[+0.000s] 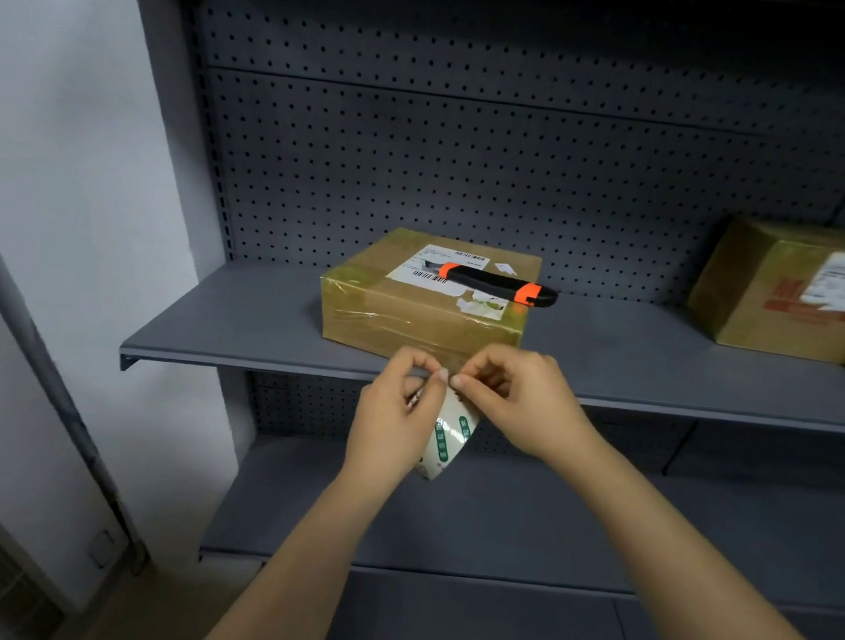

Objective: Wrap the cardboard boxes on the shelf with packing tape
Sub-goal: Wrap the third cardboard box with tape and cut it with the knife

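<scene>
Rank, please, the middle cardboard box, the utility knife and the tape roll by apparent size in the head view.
1. middle cardboard box
2. utility knife and tape roll: too close to rank; the knife is longer, the roll wider, nearer the camera and partly hidden.

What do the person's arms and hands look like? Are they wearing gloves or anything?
No gloves. The left hand and right hand are bare, with no rings showing on the fingers. The left forearm and right forearm are bare too: no sleeves, watch or bracelet in view, right down to the picture's edge.
</scene>
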{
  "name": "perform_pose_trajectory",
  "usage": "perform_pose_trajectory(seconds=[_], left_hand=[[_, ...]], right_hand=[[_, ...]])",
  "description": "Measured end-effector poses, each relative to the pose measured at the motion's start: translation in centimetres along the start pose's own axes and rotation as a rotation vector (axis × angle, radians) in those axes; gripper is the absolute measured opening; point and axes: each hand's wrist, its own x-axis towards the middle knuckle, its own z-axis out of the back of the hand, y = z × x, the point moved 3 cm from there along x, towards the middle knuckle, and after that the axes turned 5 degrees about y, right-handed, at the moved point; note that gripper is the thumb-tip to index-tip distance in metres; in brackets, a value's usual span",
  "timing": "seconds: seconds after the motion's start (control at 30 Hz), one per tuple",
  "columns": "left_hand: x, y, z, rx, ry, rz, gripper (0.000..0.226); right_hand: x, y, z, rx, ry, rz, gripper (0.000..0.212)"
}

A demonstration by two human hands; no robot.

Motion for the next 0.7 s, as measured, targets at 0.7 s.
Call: perform_pose_trajectory(seconds=[0.7], left_hand=[[-1.0,-0.1,-0.1,0.272,0.191,-0.166,0.024]], right_hand=[[-5.6,-0.3,0.5,0.129,-0.415,-0.236,0.007]])
